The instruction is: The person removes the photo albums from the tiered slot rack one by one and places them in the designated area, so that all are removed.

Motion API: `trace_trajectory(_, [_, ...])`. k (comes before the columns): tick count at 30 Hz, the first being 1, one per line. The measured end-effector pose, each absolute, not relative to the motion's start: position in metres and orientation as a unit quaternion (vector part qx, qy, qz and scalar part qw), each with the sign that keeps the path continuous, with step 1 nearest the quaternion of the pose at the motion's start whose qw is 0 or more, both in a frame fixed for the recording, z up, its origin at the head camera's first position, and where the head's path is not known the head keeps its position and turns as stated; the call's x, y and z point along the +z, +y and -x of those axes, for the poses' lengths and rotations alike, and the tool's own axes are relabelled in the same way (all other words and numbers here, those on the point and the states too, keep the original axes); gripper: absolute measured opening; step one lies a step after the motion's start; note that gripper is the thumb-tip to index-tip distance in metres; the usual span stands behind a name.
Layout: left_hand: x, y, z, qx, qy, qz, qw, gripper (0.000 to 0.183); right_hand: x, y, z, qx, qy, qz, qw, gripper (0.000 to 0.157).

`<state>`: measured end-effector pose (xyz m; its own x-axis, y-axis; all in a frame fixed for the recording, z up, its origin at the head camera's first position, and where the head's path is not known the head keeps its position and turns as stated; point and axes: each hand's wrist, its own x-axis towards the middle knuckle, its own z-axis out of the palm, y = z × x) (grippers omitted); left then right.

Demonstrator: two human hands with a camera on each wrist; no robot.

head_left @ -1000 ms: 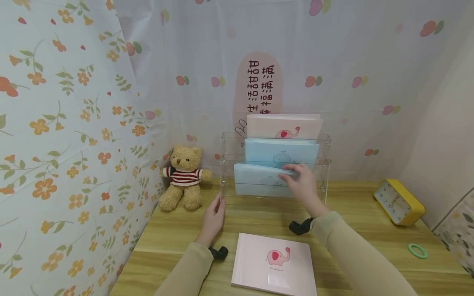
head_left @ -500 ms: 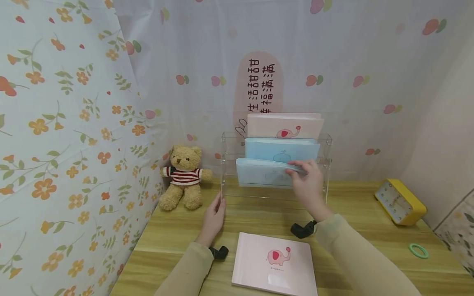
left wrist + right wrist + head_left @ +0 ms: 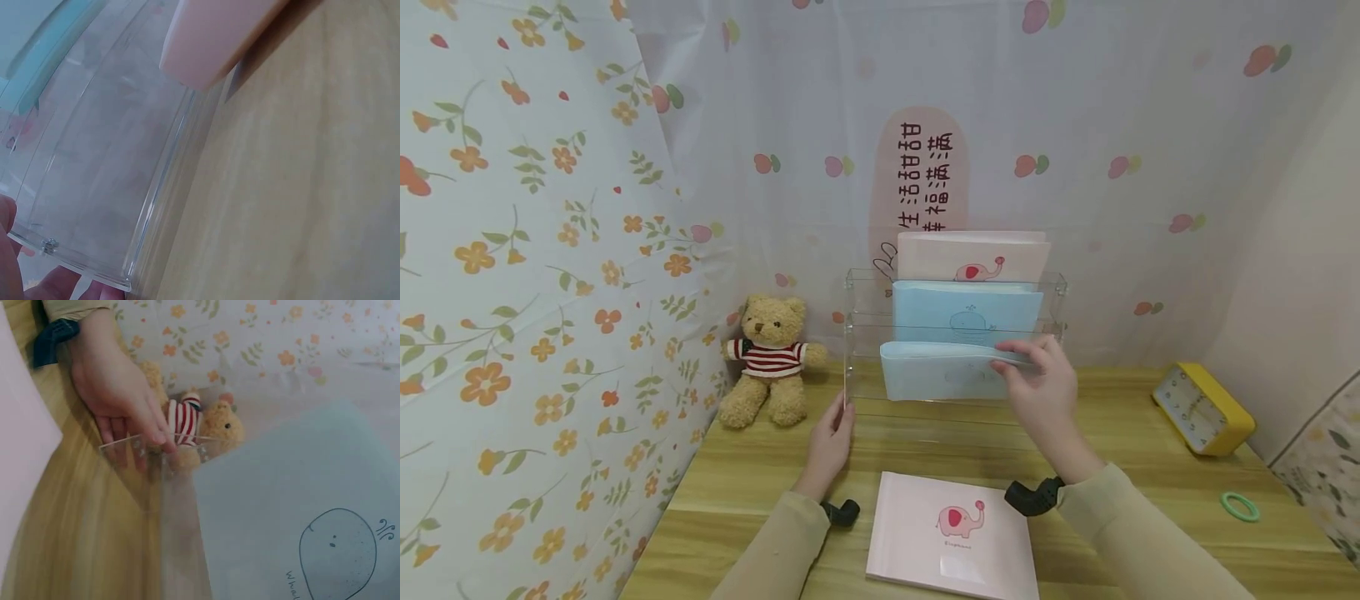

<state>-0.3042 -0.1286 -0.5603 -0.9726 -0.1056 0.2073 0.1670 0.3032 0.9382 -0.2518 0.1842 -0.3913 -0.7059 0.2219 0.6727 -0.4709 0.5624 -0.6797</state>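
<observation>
My right hand (image 3: pixel 1045 392) pinches the right edge of a light blue whale booklet (image 3: pixel 936 373), fingers on top and thumb toward me. The booklet overlaps the front of a clear acrylic rack (image 3: pixel 863 367); its whale drawing fills the corner of the right wrist view. My left hand (image 3: pixel 831 437) holds the rack's left side panel near the bottom, with its fingertips (image 3: pixel 57 282) around the panel's edge. Behind the held booklet, a second blue whale booklet (image 3: pixel 925 310) and a pink elephant booklet (image 3: pixel 925 257) stand upright in the rack.
A pink elephant booklet (image 3: pixel 906 525) lies flat on the wooden table in front of the rack. A teddy bear (image 3: pixel 772 354) sits to the left. At the right are a yellow alarm clock (image 3: pixel 1206 408) and a green ring (image 3: pixel 1240 507). Patterned cloth hangs behind.
My right hand first lifted the front blue booklet higher in the rack, then brought it forward and lower toward me. My left hand has stayed on the rack's side.
</observation>
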Motion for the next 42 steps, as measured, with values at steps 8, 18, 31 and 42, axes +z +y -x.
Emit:
trace_trajectory(8, [-0.56,-0.129,0.305,-0.584,-0.803,0.019,0.12,0.053,-0.416,0.19,0.243,0.449,-0.835,-0.05,0.315,0.018])
trace_trajectory(18, [-0.56,-0.126,0.303,-0.587,-0.801,0.012,0.117,0.052,-0.432,0.199,0.241,0.454,-0.841,-0.036,0.293,0.02])
trace_trajectory(31, [-0.562,-0.128,0.304,-0.58,-0.805,0.015,0.124,0.052,-0.46,0.209,0.229,0.439,-0.869,-0.02,0.226,0.017])
trace_trajectory(42, [-0.563,-0.127,0.305,-0.577,-0.806,0.012,0.129,0.05,-0.467,0.221,0.24,0.407,-0.898,-0.045,0.16,0.019])
